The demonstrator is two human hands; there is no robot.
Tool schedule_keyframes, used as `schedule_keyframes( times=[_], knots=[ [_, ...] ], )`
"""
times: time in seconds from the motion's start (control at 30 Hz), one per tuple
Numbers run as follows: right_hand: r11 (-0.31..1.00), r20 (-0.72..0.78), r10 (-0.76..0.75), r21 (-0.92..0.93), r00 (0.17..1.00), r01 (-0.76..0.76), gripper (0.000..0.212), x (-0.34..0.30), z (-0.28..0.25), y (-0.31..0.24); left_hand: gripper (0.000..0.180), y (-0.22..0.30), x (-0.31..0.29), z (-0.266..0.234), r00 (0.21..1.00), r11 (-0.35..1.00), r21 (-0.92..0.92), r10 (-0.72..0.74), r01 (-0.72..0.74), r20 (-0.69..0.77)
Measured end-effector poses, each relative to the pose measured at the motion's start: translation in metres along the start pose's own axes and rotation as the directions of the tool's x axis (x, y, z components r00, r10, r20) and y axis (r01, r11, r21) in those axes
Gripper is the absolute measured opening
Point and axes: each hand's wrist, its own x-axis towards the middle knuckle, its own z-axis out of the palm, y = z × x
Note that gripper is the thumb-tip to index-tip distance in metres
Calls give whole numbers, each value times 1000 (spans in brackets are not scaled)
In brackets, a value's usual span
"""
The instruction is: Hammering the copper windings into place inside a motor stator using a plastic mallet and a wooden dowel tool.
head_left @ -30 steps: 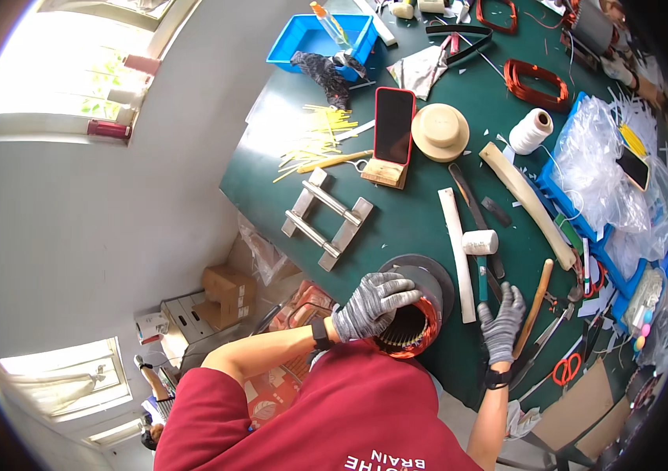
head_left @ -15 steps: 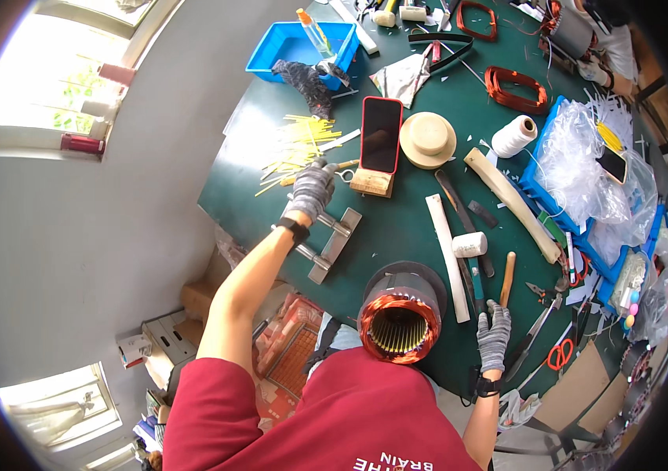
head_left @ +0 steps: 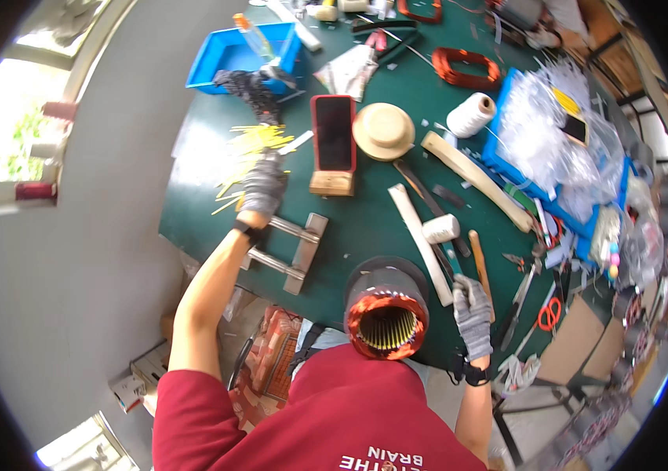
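My left hand (head_left: 263, 187), in a grey knitted glove, is over the near end of a loose pile of thin yellow strips (head_left: 259, 140). Its fingers are smeared by motion, so whether they hold anything is unclear. Just nearer lies a metal frame (head_left: 302, 253) of flat bars joined by two rods. My right hand (head_left: 473, 315), gloved too, has its fingers closed at the handle end of a mallet (head_left: 440, 229) with a white head and teal handle, lying on the table. Between my arms, close to my body, a motor stator (head_left: 387, 318) with copper-coloured windings faces me with its open bore.
A phone (head_left: 334, 133) leans on a wooden stand (head_left: 331, 184) beside a round wooden block (head_left: 383, 131). Beyond are a blue tray (head_left: 216, 53), thread spool (head_left: 471, 115) and copper coil (head_left: 465, 68). At right lie wooden sticks (head_left: 475, 180), orange-handled scissors (head_left: 549, 314) and a plastic-filled blue bin (head_left: 498, 161).
The whole view has shifted. My left hand has moved nearer the yellow strips, and a ring-ended item by the phone stand no longer shows. My right hand has slid slightly forward along the mallet handle.
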Motion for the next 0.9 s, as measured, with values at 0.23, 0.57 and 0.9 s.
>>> schedule_keyframes(
  times=[0.23,0.57,0.9],
  knots=[
    [880,222,-213,466,952,88,26,10,12,-87,18,163,-31,-142,971,840,-488,191,-237,-143],
    [967,39,69,243,997,-76,19,27,12,-17,32,178,-112,-153,898,739,-624,420,-254,131],
    [907,154,-87,-395,984,142,44,180,9,103,19,30,-449,-54,431,432,21,-901,902,39]
  ],
)
